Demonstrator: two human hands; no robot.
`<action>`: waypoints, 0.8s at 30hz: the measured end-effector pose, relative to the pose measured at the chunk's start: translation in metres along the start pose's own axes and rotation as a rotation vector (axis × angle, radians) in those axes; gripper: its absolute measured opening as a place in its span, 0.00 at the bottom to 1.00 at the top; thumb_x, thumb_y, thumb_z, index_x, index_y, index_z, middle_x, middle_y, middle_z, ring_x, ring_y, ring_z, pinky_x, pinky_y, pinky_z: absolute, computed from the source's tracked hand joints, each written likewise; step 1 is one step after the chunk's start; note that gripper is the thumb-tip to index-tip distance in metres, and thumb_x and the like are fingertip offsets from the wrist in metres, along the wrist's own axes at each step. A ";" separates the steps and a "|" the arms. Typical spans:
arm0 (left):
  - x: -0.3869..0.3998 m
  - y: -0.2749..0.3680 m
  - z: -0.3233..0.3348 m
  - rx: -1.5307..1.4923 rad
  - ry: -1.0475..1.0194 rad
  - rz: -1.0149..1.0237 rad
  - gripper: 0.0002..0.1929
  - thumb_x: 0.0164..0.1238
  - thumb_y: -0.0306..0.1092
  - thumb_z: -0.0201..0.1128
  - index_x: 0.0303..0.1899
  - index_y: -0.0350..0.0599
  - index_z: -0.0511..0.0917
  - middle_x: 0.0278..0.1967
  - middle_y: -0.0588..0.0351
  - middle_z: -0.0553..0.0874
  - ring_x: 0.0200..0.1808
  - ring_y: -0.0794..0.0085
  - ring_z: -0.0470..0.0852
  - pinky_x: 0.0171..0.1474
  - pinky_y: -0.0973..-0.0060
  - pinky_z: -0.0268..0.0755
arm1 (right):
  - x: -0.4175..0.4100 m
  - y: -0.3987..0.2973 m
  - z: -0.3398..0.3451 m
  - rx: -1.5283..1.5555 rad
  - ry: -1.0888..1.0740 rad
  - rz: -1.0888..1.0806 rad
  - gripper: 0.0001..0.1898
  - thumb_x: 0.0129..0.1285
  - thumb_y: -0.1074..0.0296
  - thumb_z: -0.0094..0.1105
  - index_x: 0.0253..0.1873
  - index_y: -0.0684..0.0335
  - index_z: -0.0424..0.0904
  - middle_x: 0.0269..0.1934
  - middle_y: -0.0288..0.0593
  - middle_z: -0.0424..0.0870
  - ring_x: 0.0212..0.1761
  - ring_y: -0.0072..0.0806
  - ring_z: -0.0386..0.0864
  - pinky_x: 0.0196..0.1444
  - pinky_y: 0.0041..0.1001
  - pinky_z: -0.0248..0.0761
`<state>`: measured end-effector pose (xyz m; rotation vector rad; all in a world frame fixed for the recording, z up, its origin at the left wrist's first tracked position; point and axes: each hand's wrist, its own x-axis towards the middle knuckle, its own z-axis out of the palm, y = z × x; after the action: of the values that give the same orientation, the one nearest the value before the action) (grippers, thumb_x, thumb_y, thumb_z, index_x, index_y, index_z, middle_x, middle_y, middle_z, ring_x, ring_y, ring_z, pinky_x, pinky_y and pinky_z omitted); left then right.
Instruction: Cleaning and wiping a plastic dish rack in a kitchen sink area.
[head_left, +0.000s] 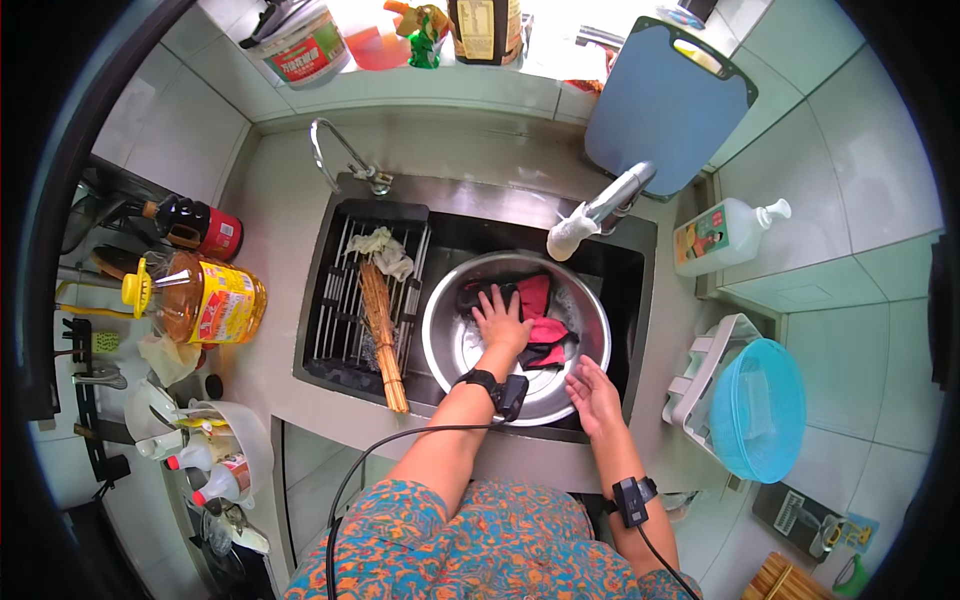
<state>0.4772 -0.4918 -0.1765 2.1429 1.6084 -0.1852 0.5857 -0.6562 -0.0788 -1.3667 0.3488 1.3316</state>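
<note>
A round stainless steel basin (438, 360) stands in the dark sink (630, 262). Red and black cloth (546, 334) lies in it, with some suds at the basin's wall. My left hand (501, 322) is spread with its palm down on the black part of the cloth, fingers apart. At the basin's right rim, my right hand (594, 394) is held with its fingers slightly curled and nothing in them. The chrome faucet (600, 214) reaches over the sink's back right; its spout end is whitish.
A metal drying rack (334, 300) in the sink's left side carries a straw brush (382, 337) and a pale rag (382, 253). An oil bottle (225, 300) stands left, a pump bottle (712, 238) and a blue basket (757, 412) right. A cutting board (664, 105) leans behind.
</note>
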 end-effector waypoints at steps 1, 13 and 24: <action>0.000 0.003 0.011 0.070 -0.023 0.062 0.36 0.62 0.56 0.59 0.71 0.62 0.60 0.75 0.47 0.47 0.76 0.46 0.42 0.73 0.47 0.39 | 0.001 0.001 0.001 -0.014 -0.044 -0.023 0.22 0.70 0.65 0.50 0.67 0.59 0.66 0.56 0.40 0.71 0.52 0.33 0.75 0.55 0.32 0.69; 0.014 -0.028 0.035 0.178 -0.060 0.193 0.29 0.69 0.53 0.49 0.70 0.60 0.62 0.75 0.60 0.54 0.75 0.57 0.52 0.71 0.43 0.46 | 0.007 -0.006 0.019 -0.103 -0.190 0.009 0.20 0.71 0.64 0.50 0.65 0.61 0.68 0.55 0.36 0.75 0.49 0.28 0.76 0.53 0.28 0.68; -0.002 -0.002 0.007 0.025 -0.171 0.248 0.16 0.62 0.32 0.55 0.52 0.43 0.78 0.54 0.47 0.79 0.55 0.58 0.78 0.49 0.57 0.76 | 0.018 -0.003 0.016 -0.152 -0.192 0.029 0.20 0.69 0.61 0.51 0.64 0.58 0.70 0.56 0.39 0.75 0.51 0.30 0.76 0.55 0.29 0.69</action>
<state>0.4757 -0.4957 -0.1827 2.2549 1.2397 -0.3015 0.5861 -0.6340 -0.0872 -1.3488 0.1397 1.5251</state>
